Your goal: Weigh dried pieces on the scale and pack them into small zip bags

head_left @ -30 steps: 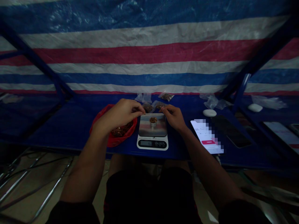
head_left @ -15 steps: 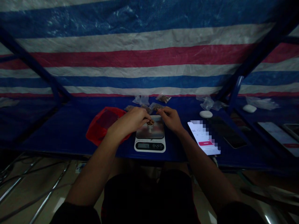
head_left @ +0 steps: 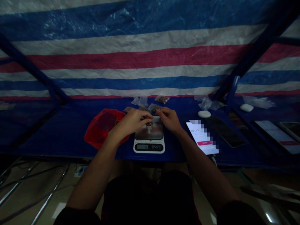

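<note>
A white kitchen scale (head_left: pixel 149 147) with a metal plate stands at the blue table's front edge, its small display lit. On the plate sits a small round cup (head_left: pixel 149 127) heaped with brown bits. Just above this cup is my left hand (head_left: pixel 137 120), thumb and fingers drawn close together; anything between the tips is too small to name. Behind the plate's right rear corner, my right hand (head_left: pixel 170 120) pinches by a small clear bag of brown bits (head_left: pixel 154 107); what its fingertips hold is unclear. A red bag (head_left: pixel 93 132) with some brown pieces lies open beneath my left forearm.
More small plastic bags, one filled (head_left: pixel 162 99), lie behind the scale. To the right are a lit phone (head_left: pixel 202 139) showing a timer, a white case (head_left: pixel 204 114), a dark phone (head_left: pixel 226 132) and crumpled clear plastic (head_left: pixel 207 102). A striped tarp (head_left: pixel 140 56) hangs behind.
My left fingers have lifted slightly from the cup's contents. My right hand stays by the bags. The whole view has shifted a little.
</note>
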Tool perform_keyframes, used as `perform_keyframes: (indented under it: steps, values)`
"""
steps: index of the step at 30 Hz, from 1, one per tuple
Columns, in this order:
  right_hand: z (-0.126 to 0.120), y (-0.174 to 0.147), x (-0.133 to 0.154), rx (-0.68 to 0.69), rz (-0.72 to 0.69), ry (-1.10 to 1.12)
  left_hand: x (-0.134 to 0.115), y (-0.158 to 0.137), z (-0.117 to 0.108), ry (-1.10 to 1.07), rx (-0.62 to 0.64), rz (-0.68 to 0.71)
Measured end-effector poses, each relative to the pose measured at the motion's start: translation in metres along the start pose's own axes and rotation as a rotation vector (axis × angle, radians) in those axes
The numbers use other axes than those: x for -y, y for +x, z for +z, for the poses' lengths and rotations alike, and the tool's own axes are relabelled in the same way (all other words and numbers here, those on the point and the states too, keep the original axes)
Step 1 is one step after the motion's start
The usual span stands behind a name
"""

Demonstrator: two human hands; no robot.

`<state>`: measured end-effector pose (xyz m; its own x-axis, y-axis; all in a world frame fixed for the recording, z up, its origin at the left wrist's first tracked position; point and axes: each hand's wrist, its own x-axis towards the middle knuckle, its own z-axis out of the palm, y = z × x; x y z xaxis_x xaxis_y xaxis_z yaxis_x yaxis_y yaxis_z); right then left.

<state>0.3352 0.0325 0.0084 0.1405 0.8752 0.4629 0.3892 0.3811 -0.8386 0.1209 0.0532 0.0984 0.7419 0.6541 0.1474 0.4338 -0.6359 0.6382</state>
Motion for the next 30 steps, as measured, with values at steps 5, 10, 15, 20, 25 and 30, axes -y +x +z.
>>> perform_keyframes:
  steps: [5, 10, 15, 20, 25, 30]
  values:
    - [0.0, 0.0, 0.001, 0.006, 0.0, 0.008, 0.002, -0.003, -0.001, -0.008, -0.074, 0.019]
    - [0.001, 0.0, -0.002, 0.007, -0.003, 0.013, 0.004, -0.004, 0.005, -0.154, -0.151, 0.013]
    - [0.001, 0.0, -0.002, 0.004, -0.004, 0.015, 0.014, -0.003, 0.017, -0.306, -0.131, 0.01]
    - [0.0, -0.001, 0.0, 0.01, 0.003, 0.018, 0.008, -0.009, 0.009, -0.283, -0.193, 0.005]
    - [-0.001, -0.001, 0.001, 0.019, 0.002, -0.001, 0.005, -0.033, -0.029, -0.141, -0.224, -0.094]
    - [-0.001, -0.001, 0.002, 0.031, 0.023, -0.01, 0.047, -0.068, -0.05, 0.111, 0.047, -0.355]
